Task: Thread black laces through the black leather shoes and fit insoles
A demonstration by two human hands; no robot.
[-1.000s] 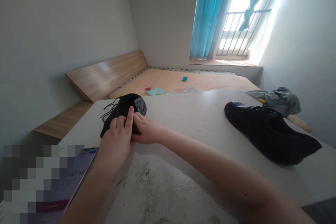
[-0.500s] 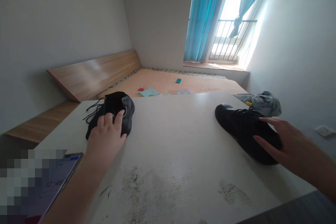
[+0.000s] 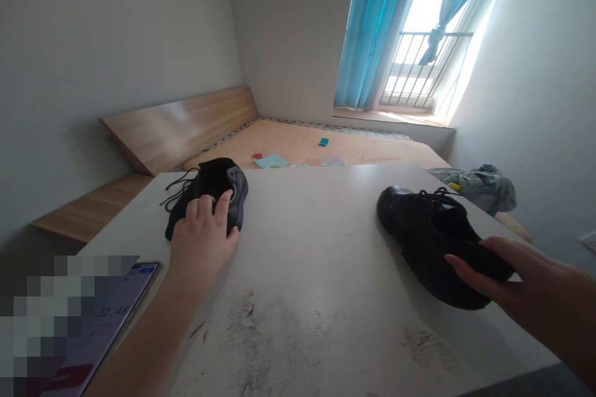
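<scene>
On the left side of the white table (image 3: 302,248) is a black lace-up shoe (image 3: 242,198) with its laces trailing to the left. My left hand (image 3: 202,229) is closed over its side, the fingertips at the shoe opening. A second black shoe (image 3: 423,248), smooth with tied laces, is at the table's right side, toe pointing away to the left. My right hand (image 3: 516,273) grips it by the heel, with thumb and fingers on either side of the collar. The palm side of both hands is hidden.
A phone (image 3: 121,316) showing a timer lies at the table's left front, partly behind my left forearm and pixelated. Beyond the table is a bed (image 3: 372,147) with small papers and a teal item (image 3: 324,142). Grey-green cloth (image 3: 488,189) is piled beyond the right edge.
My right hand has shifted from the side of the right shoe back to its heel, and the shoe has turned so its opening shows. The whole view has swung slightly left.
</scene>
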